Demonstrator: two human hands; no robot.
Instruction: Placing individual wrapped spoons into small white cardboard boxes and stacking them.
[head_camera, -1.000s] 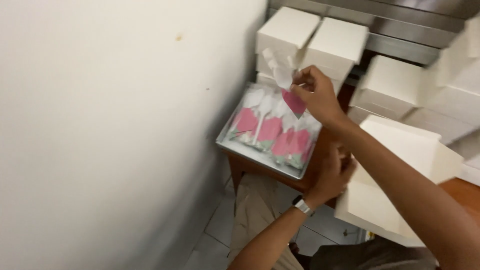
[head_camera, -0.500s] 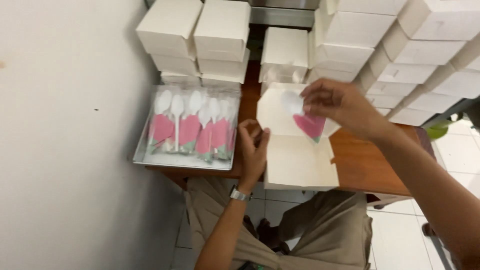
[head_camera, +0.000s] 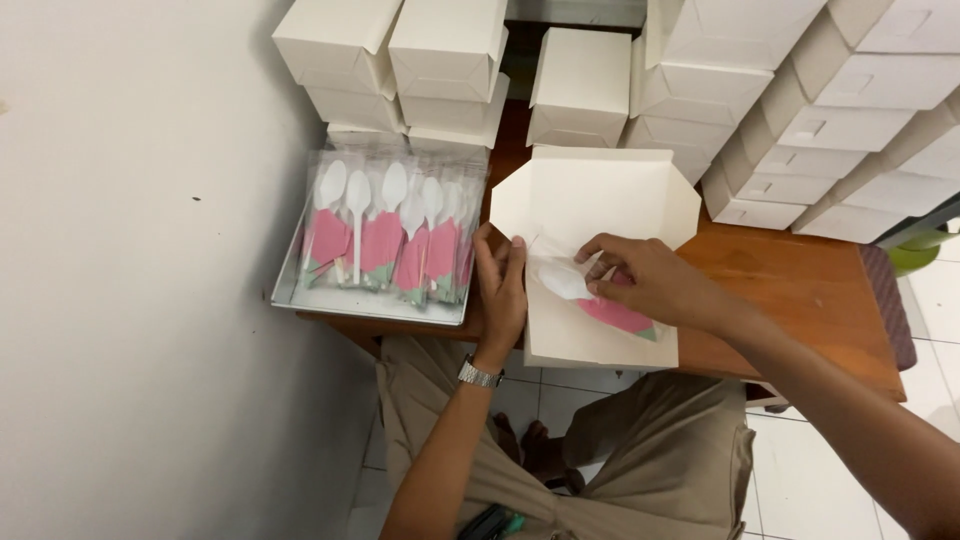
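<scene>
At the front edge of the wooden table (head_camera: 800, 290) an open white cardboard box (head_camera: 600, 260) lies with its lid flaps spread back. The right hand (head_camera: 645, 280) rests inside it, fingertips pinched together on a clear wrapped packet (head_camera: 600, 300) that holds a white plastic spoon and a folded pink napkin. The packet lies flat on the box floor, spoon bowl toward the left wall of the box, and the fingers are on it yet, so as I judge it the packet is placed but not let go. The left hand (head_camera: 500, 290) presses flat against the box's left side, fingers together, steadying it and gripping nothing; a wristwatch (head_camera: 478, 375) sits on that wrist.

At the table's left front corner, jutting a little over the edge, a shallow metal tray (head_camera: 375, 305) carries a row of the same spoon-and-napkin packets (head_camera: 395, 235), laid side by side and overlapping. A good many are there.

Along the back edge and toward the right end, closed white boxes (head_camera: 800, 100) are piled in stacks, several high. Whether they already hold a packet cannot be told from outside.

By the look of it, this one box has its packet and awaits closing, while the full tray suggests plenty of boxes remain to be served.
</scene>
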